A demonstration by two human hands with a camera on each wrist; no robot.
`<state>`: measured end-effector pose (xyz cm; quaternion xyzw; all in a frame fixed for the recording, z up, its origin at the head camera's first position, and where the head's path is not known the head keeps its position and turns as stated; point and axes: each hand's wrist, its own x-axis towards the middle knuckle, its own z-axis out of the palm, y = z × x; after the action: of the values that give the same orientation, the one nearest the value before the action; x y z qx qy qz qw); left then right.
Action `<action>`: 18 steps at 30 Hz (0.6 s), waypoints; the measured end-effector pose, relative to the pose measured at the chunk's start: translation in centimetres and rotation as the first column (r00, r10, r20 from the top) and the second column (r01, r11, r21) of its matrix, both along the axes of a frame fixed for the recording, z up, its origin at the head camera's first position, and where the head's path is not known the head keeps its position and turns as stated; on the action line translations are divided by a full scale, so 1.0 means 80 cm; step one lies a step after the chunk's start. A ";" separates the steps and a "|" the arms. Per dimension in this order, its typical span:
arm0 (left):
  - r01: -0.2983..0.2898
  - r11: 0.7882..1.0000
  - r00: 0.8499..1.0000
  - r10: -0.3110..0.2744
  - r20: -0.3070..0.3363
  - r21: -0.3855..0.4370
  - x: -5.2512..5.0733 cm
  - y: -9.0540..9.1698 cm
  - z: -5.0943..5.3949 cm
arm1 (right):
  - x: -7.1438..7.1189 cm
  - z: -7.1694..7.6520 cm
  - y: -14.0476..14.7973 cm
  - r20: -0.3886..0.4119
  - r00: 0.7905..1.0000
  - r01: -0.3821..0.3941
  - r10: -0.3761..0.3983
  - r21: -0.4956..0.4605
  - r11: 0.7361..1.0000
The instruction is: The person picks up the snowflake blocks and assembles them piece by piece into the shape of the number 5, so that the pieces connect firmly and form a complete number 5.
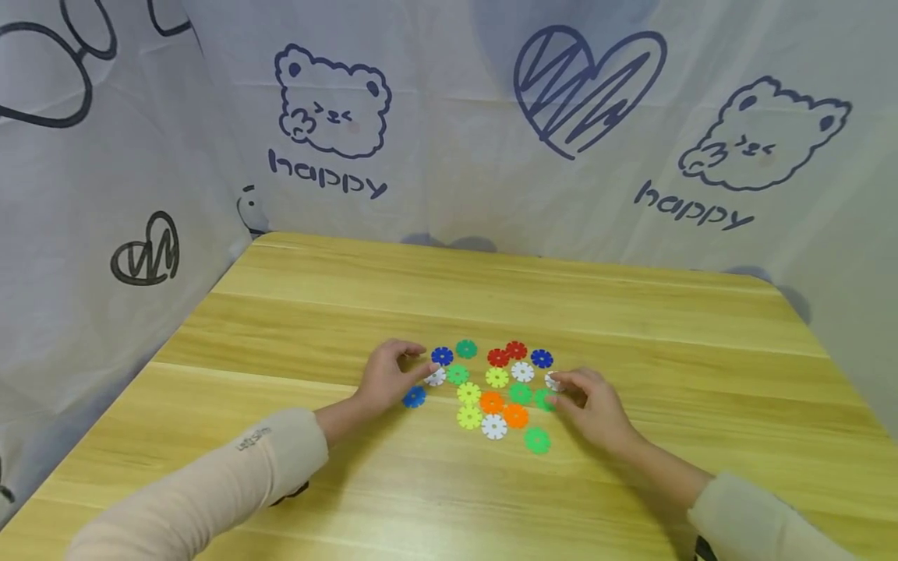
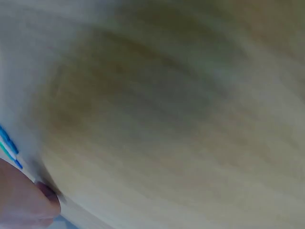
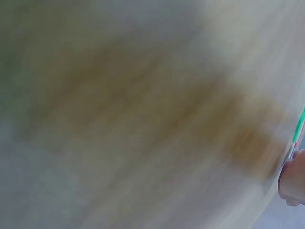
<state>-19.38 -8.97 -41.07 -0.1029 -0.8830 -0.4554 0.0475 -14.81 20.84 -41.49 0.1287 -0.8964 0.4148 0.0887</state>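
Note:
Flat notched discs in several colours lie loosely grouped on the wooden table. My left hand (image 1: 390, 377) is at the group's left side, thumb over a white disc (image 1: 436, 377), fingers relaxed beside a dark blue disc (image 1: 442, 356); a lighter blue disc (image 1: 415, 396) lies below it. My right hand (image 1: 596, 407) is at the right side, its fingertips over another white disc (image 1: 552, 380) and beside a green disc (image 1: 544, 400). Neither hand visibly grips anything. The left wrist view shows one fingertip (image 2: 28, 200) at the edge, the right wrist view part of a hand (image 3: 293, 179).
Red discs (image 1: 516, 350) lie at the back of the group, orange discs (image 1: 492, 402) in the middle, and a green disc (image 1: 537, 440) nearest the front. The wooden table (image 1: 316, 288) ends at a cloth (image 1: 456, 179) printed with bears and hearts.

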 end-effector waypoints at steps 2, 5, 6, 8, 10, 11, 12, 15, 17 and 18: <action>-0.011 1.000 1.000 0.011 0.000 0.015 0.001 0.003 -0.003 | 0.003 -0.001 -0.001 0.010 1.000 0.002 -0.002 -0.015 1.000; -0.018 0.999 1.000 0.018 -0.007 0.027 0.003 0.005 -0.008 | 0.006 -0.002 -0.002 0.029 0.999 0.018 -0.017 -0.027 0.999; -0.021 0.999 1.000 0.022 -0.008 0.026 0.004 0.006 -0.009 | 0.007 -0.002 -0.003 0.035 0.999 0.026 -0.025 -0.030 0.999; -0.030 0.999 0.999 0.031 -0.018 0.019 0.006 0.007 -0.011 | 0.008 -0.003 -0.004 0.047 0.998 0.048 -0.046 -0.030 0.998; -0.039 0.999 0.999 0.039 -0.035 0.002 0.007 0.007 -0.011 | 0.008 -0.003 -0.005 0.057 0.996 0.066 -0.064 -0.023 0.998; -0.041 0.999 0.998 0.041 -0.042 -0.006 0.008 0.007 -0.011 | 0.008 -0.003 -0.005 0.059 0.996 0.073 -0.071 -0.019 0.997; -0.043 0.999 0.998 0.042 -0.047 -0.014 0.008 0.008 -0.012 | 0.007 -0.003 -0.005 0.064 0.995 0.079 -0.079 -0.010 0.997; -0.044 0.998 0.997 0.041 -0.063 -0.050 0.007 0.008 -0.014 | 0.007 -0.003 -0.006 0.071 0.994 0.086 -0.086 0.010 0.996; -0.045 0.997 0.997 0.040 -0.071 -0.070 0.006 0.008 -0.016 | 0.007 -0.003 -0.006 0.072 0.994 0.085 -0.086 0.017 0.996; -0.046 0.996 0.997 0.041 -0.072 -0.077 0.006 0.008 -0.017 | 0.007 -0.004 -0.006 0.076 0.993 0.084 -0.085 0.019 0.996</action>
<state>-18.92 -8.35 -42.39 -0.1015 -0.9000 -0.4154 0.0843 -14.25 20.39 -41.82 0.0753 -0.9070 0.4082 0.0709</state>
